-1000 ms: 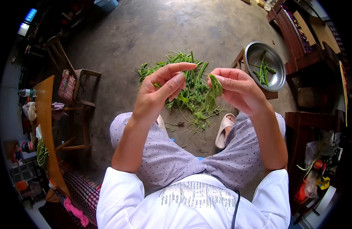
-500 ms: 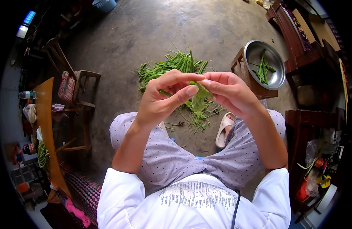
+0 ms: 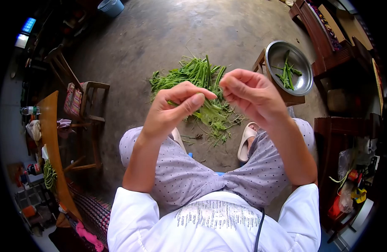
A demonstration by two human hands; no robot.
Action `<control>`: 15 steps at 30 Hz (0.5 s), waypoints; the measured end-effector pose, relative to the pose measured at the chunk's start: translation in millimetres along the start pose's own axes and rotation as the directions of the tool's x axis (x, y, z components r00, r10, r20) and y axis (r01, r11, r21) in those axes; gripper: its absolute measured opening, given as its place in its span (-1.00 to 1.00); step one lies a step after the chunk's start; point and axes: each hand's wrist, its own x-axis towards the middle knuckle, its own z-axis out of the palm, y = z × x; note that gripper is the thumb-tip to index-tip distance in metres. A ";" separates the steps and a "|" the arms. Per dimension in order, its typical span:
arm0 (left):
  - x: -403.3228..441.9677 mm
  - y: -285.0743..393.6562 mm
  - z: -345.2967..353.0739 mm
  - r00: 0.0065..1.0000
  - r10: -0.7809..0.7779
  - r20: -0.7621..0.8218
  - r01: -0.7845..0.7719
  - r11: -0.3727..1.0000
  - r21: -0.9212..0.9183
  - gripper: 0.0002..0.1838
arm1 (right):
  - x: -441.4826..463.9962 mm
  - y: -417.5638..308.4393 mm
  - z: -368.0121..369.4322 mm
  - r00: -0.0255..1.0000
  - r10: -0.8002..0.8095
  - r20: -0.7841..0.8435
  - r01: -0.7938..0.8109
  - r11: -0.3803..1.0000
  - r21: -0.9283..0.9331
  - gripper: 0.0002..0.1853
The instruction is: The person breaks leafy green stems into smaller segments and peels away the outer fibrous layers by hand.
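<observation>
My left hand [image 3: 170,111] pinches a green leafy stem between thumb and forefinger. The stem's pale, thin leaf [image 3: 211,114] hangs toward the right. A little apart from it, my right hand [image 3: 258,98] is raised with thumb and fingertips pressed together. Whatever lies in that pinch, if anything, is too small to make out. Below both hands, a pile of green stems [image 3: 183,75] is spread on the floor, with leafy scraps [image 3: 218,134] nearer my feet.
At the right, a metal basin [image 3: 302,61] holding several green stalks [image 3: 289,76] rests on a wooden stool [image 3: 295,100]. On the left stand a wooden chair [image 3: 95,86] and a wooden table [image 3: 55,147]. A blue bucket [image 3: 111,8] is at the far left.
My hands have parted: the right has come off the stem and moved slightly up and right. The left still holds the stem, a bit lower and further left.
</observation>
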 end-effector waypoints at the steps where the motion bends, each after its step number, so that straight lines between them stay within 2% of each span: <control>1: -1.0 0.4 -3.0 1.000 0.000 -0.002 0.000 1.000 0.001 -0.72 | -2.2 -6.8 -3.8 0.998 -0.027 0.065 0.026 1.000 0.008 -0.77; 2: -2.5 1.2 -7.9 0.997 -0.069 -0.042 0.065 0.992 -0.108 -0.71 | -4.7 -15.3 -8.2 0.988 -0.031 0.148 0.028 0.999 0.021 -0.78; 3: -3.9 1.9 -12.8 0.987 -0.142 -0.076 0.122 0.968 -0.217 -0.70 | -7.4 -20.7 -11.0 0.987 -0.028 0.156 0.025 0.999 0.022 -0.78; 4: -4.5 -2.6 -18.4 0.984 -0.153 -0.090 0.120 0.947 -0.298 -0.68 | -9.4 -24.5 -13.4 0.976 -0.057 0.211 0.057 0.998 0.007 -0.78; 6: -6.0 -6.2 -23.1 0.981 -0.159 -0.109 0.113 0.933 -0.343 -0.67 | -7.9 -24.4 -22.0 0.930 -0.116 0.348 0.116 0.993 0.021 -0.75; 7: -7.0 -7.0 -24.4 0.980 -0.163 -0.116 0.106 0.914 -0.391 -0.67 | -7.8 -20.2 -23.1 0.929 -0.112 0.352 0.110 0.994 0.025 -0.75; 9: -9.1 -7.0 -26.4 0.977 -0.180 -0.112 0.121 0.907 -0.403 -0.66 | -11.5 -13.3 -17.4 0.960 0.256 0.117 -0.210 0.927 -0.310 -0.69; 10: -10.6 -7.8 -26.7 0.978 -0.180 -0.101 0.118 0.889 -0.443 -0.68 | -10.9 7.0 -22.3 0.962 0.263 0.077 -0.117 0.647 -0.753 -0.62; 11: -11.2 -8.3 -27.1 0.980 -0.178 -0.092 0.113 0.868 -0.484 -0.70 | -14.9 32.2 -30.4 0.976 -0.004 0.218 0.218 0.003 -0.976 -0.61; 13: -10.2 -5.5 -27.7 0.981 -0.175 -0.087 0.114 0.873 -0.475 -0.71 | -13.4 44.8 -25.8 0.912 -0.183 0.367 0.335 -0.182 -0.924 -0.65; 14: -11.8 -6.4 -26.8 0.981 -0.178 -0.077 0.121 0.874 -0.471 -0.72 | -14.6 44.2 -22.1 0.915 -0.174 0.364 0.334 -0.177 -0.926 -0.65; 15: -12.5 -9.6 -25.2 0.980 -0.181 -0.080 0.122 0.870 -0.478 -0.72 | -14.6 32.9 -9.9 0.939 -0.179 0.294 0.296 -0.016 -0.955 -0.70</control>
